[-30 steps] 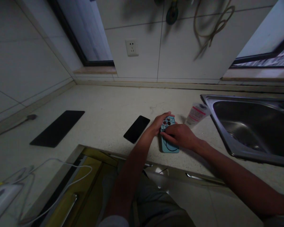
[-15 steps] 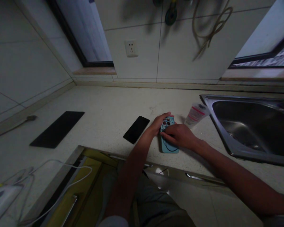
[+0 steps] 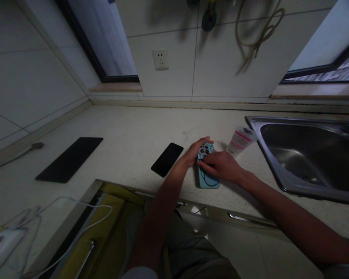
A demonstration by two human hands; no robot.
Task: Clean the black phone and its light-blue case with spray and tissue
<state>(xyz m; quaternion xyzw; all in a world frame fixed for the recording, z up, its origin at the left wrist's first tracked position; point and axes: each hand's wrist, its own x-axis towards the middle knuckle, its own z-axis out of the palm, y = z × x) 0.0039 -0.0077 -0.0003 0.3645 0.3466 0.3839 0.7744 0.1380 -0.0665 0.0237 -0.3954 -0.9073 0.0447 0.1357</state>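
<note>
- Right hand [image 3: 223,167] hides the blue case [image 3: 208,181] partly; its grip is unclear.
- Left hand [image 3: 194,152], grip curled, holds the case's left edge.
- Cup [image 3: 241,140] right of case: lettering illegible.

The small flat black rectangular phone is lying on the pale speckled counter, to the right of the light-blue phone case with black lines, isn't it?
Not quite: the small flat black rectangular phone is to the left of the light-blue phone case with black lines, as the head view shows. It is indeed lying on the pale speckled counter.
</note>
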